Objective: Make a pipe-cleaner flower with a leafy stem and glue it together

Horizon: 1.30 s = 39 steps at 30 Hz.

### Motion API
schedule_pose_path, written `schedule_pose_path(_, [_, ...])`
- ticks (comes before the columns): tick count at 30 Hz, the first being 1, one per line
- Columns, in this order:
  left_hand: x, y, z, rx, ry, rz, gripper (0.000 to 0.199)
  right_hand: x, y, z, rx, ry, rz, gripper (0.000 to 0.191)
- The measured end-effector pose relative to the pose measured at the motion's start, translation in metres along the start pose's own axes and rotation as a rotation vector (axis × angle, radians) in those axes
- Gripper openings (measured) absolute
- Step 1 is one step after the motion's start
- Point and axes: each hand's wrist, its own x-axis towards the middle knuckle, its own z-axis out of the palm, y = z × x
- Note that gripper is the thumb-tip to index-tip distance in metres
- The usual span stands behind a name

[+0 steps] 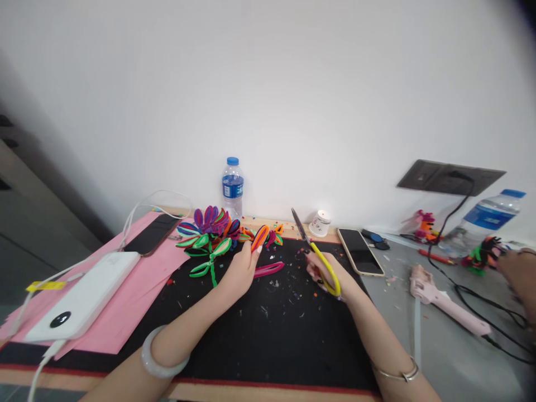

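Observation:
My left hand (242, 271) is closed on a looped orange-and-purple pipe cleaner petal (260, 237), pinched between thumb and fingers. Yellow-handled scissors (324, 261) are in my right hand (330, 269), their blades pointing up and away toward the wall, apart from the petal. A folded magenta pipe cleaner (269, 269) lies on the black mat (268, 340) just right of my left hand. Behind that hand stands a bunch of colourful pipe cleaner flowers (209, 220), with a green pipe cleaner sprig (210, 262) in front.
At left, a white power bank (86, 296) and a dark phone (154, 234) rest on pink paper (113, 329). A water bottle (233, 192), paper cup (320, 223) and another phone (360, 252) stand toward the wall. A pink glue gun (450, 307) and another person's hand (517, 273) are at right.

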Motion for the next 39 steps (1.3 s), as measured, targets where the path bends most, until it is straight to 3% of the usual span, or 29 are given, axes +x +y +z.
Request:
schedule_pose_path(4, [0.001, 0.001, -0.001, 0.018, 0.025, 0.013, 0.022, -0.009, -0.008, 0.008, 0.604, -0.426, -0.158, 0.055])
schedule_pose_path(7, [0.003, -0.001, -0.001, 0.049, 0.041, 0.02, 0.019, -0.014, -0.007, 0.01, 0.694, -0.639, -0.207, 0.058])
schedule_pose_path(12, [0.006, -0.006, 0.0, 0.111, 0.066, 0.016, 0.018, -0.02, -0.004, 0.013, 0.753, -0.846, -0.168, 0.056])
schedule_pose_path(22, [0.007, -0.003, 0.0, 0.241, 0.064, -0.01, 0.019, -0.017, -0.004, 0.021, 0.879, -0.947, -0.108, 0.059])
schedule_pose_path(30, [0.003, 0.002, -0.002, 0.544, 0.048, 0.066, 0.031, -0.018, -0.012, 0.017, 1.009, -0.975, -0.053, 0.062])
schedule_pose_path(39, [0.004, 0.001, 0.0, 0.618, 0.054, 0.204, 0.035, -0.018, -0.015, 0.018, 1.137, -1.04, -0.08, 0.071])
